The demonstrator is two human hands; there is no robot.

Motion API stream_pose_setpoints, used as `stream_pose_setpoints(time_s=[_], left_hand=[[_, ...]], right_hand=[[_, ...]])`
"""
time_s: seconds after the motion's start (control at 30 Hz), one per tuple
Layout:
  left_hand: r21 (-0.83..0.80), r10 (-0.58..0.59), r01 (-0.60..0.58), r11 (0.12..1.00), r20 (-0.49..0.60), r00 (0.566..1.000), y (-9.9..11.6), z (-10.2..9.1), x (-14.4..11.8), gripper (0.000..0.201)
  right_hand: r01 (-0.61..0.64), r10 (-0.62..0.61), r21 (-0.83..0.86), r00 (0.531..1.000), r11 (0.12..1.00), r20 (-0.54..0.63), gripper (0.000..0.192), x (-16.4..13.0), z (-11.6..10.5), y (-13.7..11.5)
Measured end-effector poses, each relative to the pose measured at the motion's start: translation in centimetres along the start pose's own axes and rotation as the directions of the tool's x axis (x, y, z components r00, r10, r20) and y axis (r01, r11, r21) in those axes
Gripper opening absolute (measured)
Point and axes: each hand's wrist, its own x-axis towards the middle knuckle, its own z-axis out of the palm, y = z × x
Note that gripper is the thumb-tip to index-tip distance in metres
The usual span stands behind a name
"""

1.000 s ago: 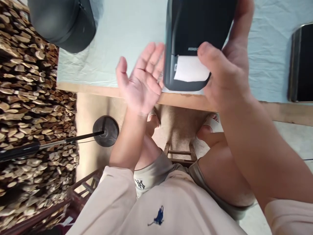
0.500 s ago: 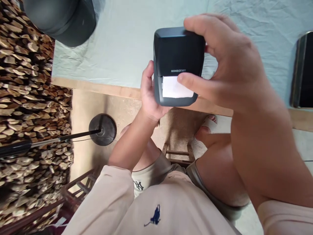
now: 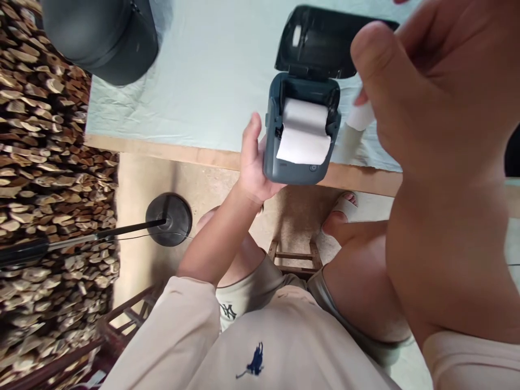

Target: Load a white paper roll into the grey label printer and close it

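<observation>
My left hand is wrapped round the dark label printer from the left and below, holding it above the table's front edge. The printer's black lid stands open at the far end. Inside lies a white paper roll, its loose end draped over the printer's front. My right hand is at the lid's right side, thumb overlapping its edge, fingers curled and partly hidden. Below one fingertip shows a blurred white piece; whether the hand grips it or the lid is unclear.
A pale cloth covers the table, which has a wooden edge. A black cylindrical container stands at the back left. Below are a round black stand base and a wooden stool. Stacked firewood lines the left.
The printer's lid has swung from closed to open, exposing the paper roll. My right hand has moved up and right, off the printer's front; my left hand still holds the printer.
</observation>
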Motion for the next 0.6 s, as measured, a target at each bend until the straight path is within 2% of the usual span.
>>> stream_pose_setpoints(time_s=[0.07, 0.1, 0.17, 0.23, 0.27, 0.3, 0.37, 0.43, 0.5, 0.57, 0.6], left_hand=[[0.017, 0.013, -0.012, 1.0, -0.044, 0.999, -0.3, 0.0, 0.1, 0.072], [0.016, 0.021, -0.02, 1.0, -0.06, 0.998, -0.5, 0.0, 0.2, 0.068], [0.005, 0.048, -0.048, 0.999, -0.077, 0.996, -0.8, 0.0, 0.3, 0.059], [0.002, 0.085, -0.085, 0.996, -0.088, 0.992, -1.1, 0.0, 0.3, 0.053], [0.007, 0.1, -0.1, 0.995, -0.105, 0.989, -1.2, 0.1, 0.3, 0.052], [0.016, 0.109, -0.108, 0.994, -0.128, 0.986, -1.3, 0.2, 0.3, 0.053], [0.036, 0.116, -0.111, 0.993, -0.171, 0.979, -1.4, 0.3, 0.2, 0.056], [0.046, 0.117, -0.11, 0.993, -0.19, 0.975, -1.5, 0.4, 0.1, 0.058], [0.029, 0.121, -0.118, 0.993, -0.164, 0.979, -1.4, 0.4, 0.1, 0.06], [-0.009, 0.099, -0.1, 0.995, -0.098, 0.99, -1.2, 0.3, 0.1, 0.06], [-0.022, 0.073, -0.074, 0.997, -0.056, 0.996, -1.0, 0.3, 0.1, 0.061]], right_hand=[[0.062, -0.061, 0.059, 0.998, 0.996, -0.022, 0.008, 0.1, 0.2, 0.0], [0.077, -0.077, 0.017, 0.997, 0.997, 0.013, 0.004, 0.2, 0.2, -0.1], [0.039, 0.003, -0.205, 0.98, 0.978, 0.201, 0.007, 0.5, 0.4, -0.5], [0.005, 0.2, -0.471, 0.901, 0.882, 0.384, 0.014, 0.7, 0.5, -1.1], [0.007, 0.286, -0.56, 0.855, 0.828, 0.433, 0.02, 0.7, 0.7, -1.3], [0.015, 0.349, -0.618, 0.814, 0.786, 0.465, 0.027, 0.7, 0.8, -1.5], [0.017, 0.406, -0.664, 0.779, 0.748, 0.477, 0.038, 0.7, 1.0, -1.8], [-0.012, 0.419, -0.656, 0.778, 0.754, 0.468, 0.043, 0.6, 0.8, -2.0], [-0.04, 0.363, -0.578, 0.813, 0.815, 0.455, 0.046, 0.4, 0.2, -2.1], [-0.118, 0.275, -0.374, 0.873, 0.92, 0.403, 0.046, 0.4, -0.8, -1.8], [-0.194, 0.258, -0.218, 0.912, 0.956, 0.32, 0.042, 0.4, -1.3, -1.5]])
